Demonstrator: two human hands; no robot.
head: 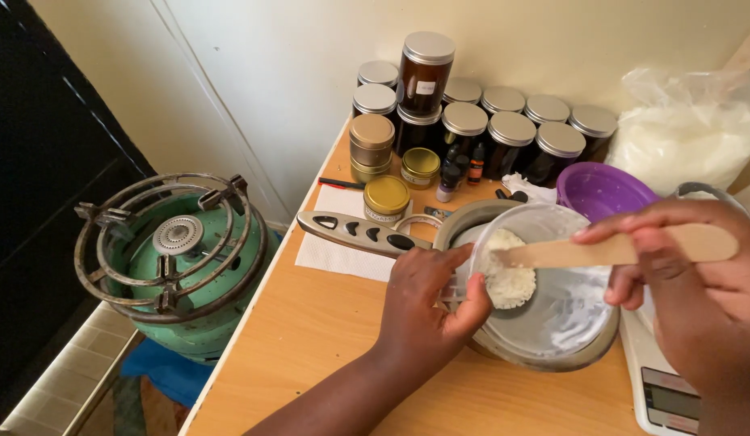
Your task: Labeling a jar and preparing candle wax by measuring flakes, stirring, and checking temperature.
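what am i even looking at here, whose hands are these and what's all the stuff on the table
There is one picture, taken by a camera worn on a person's head and looking down, so the two bare hands belong to the wearer. No machine is involved.

The left hand has its grip on the rim of a clear plastic container, tilted over a grey metal pot whose long handle points left. The right hand holds a flat wooden stick, its tip against a clump of white flakes inside the container.

On the wooden table behind them stand dark glass jars with silver lids, small gold tins, a purple bowl, a plastic bag of white flakes and a white scale at the right edge. A green gas burner stands left of the table.
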